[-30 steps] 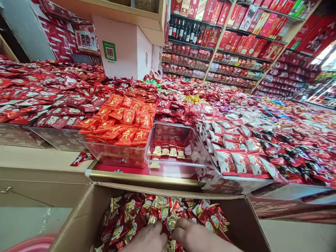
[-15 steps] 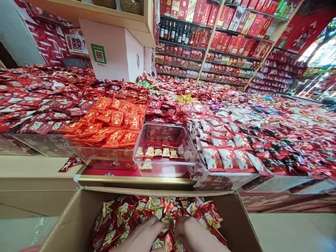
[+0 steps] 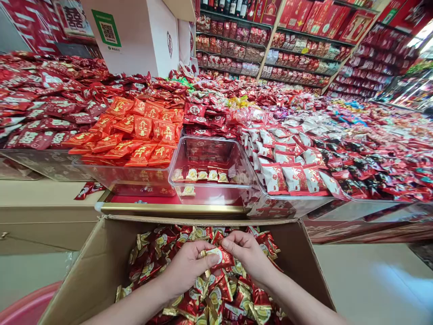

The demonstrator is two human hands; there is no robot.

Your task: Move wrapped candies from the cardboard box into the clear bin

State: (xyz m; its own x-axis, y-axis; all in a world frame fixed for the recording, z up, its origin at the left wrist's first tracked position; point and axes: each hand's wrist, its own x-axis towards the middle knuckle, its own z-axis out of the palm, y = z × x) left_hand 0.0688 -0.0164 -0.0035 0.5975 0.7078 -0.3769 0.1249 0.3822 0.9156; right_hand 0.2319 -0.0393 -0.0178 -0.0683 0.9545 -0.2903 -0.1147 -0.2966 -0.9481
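Observation:
Over an open cardboard box (image 3: 76, 275) I hold a red and gold wrapped candy (image 3: 221, 257) between both hands. My left hand (image 3: 193, 262) pinches its left end with thumb and fingers. At the candy's upper right end, my right hand (image 3: 246, 253) grips with thumb and forefinger. Many more red and gold candies (image 3: 216, 295) lie loose in the box beneath my hands. Behind the box stands a clear plastic bin (image 3: 209, 184) with a row of several small candies (image 3: 202, 174) on its bottom.
Left of the clear bin, another bin is heaped with orange-red packets (image 3: 142, 128). White and red packets (image 3: 274, 178) fill the bin to its right. A loose red packet (image 3: 88, 190) lies on the ledge. A pink tub rim (image 3: 30, 302) shows at lower left.
My hands have risen out of the candy pile and now hold one candy between them. The view has tilted down, so the bins and shelves sit higher in the picture.

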